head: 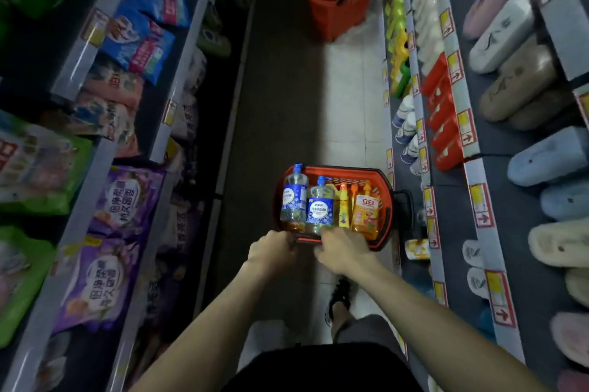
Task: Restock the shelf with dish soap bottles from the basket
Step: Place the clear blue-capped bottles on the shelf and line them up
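Bottles [320, 206] all sit upright in the basket [387, 200] on the floor [344, 88] — left hand [271, 248] and right hand [344, 251] both curl over its near rim — guessing it's just being positioned, next is lifting one out.

Pretty clearly a small shop: narrow tiled aisle [347, 98] between shelves [71, 69], price tags [467, 133] clipped along every edge, bagged detergent [118, 200] on one side, rows of slippers [516, 82] opposite, and a red shopping basket [350, 170] on the floor.
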The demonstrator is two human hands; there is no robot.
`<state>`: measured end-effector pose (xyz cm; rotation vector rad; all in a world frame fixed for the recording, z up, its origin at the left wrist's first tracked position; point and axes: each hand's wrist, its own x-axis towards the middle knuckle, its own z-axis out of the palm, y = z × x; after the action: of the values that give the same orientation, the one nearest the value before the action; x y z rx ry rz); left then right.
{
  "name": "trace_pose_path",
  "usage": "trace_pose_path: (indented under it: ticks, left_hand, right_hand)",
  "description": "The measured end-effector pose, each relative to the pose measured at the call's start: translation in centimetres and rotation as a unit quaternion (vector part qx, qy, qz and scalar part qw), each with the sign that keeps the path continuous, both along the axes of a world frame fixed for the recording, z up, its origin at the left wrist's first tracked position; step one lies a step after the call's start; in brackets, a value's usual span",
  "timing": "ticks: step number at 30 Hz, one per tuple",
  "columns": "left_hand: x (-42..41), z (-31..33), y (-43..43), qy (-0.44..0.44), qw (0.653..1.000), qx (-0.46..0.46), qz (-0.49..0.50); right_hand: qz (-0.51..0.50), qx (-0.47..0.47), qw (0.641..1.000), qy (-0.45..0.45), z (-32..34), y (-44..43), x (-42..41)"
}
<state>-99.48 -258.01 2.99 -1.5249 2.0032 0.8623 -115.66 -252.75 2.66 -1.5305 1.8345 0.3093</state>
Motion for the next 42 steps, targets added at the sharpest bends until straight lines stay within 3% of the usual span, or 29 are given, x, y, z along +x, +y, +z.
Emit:
trace_pose_path:
  ticks: [8, 19, 31, 35, 38, 40, 42]
  left_hand:
    - [-3.1, -3.2, -7.1, -0.004, 0.999, 0.048, 0.022]
    - [-0.8, -15.2, -15.3, -0.004, 0.995, 0.097, 0.025]
    - [0.8, -30.0, -19.4, 0.072, 0.963, 0.176, 0.19]
    - [0.2, -33.1, -19.5, 0.102, 0.928, 0.184, 0.307]
    - [-0.6, -34.8, -19.8, 0.107, 0.868, 0.196, 0.443]
    - [-0.9, -35.9, -20.1, 0.109, 0.82, 0.223, 0.516]
    - [-0.9, -36.9, -20.1, 0.118, 0.786, 0.25, 0.554]
  right_hand:
    - [-0.022, 0.056, 0.997, -0.038, -4.2, -6.9, -2.3]
    - [-0.077, 0.125, 0.988, -0.036, -17.1, -15.0, -1.2]
    - [-0.301, 0.104, 0.944, -0.088, -31.0, -21.0, -0.9]
    - [-0.46, 0.099, 0.867, -0.163, -34.2, -23.6, -0.6]
    - [-0.545, 0.099, 0.809, -0.196, -35.9, -25.8, -0.8]
    - [-0.557, 0.089, 0.808, -0.171, -36.7, -26.7, -0.9]
    - [-0.526, 0.059, 0.842, -0.106, -37.2, -27.0, -0.7]
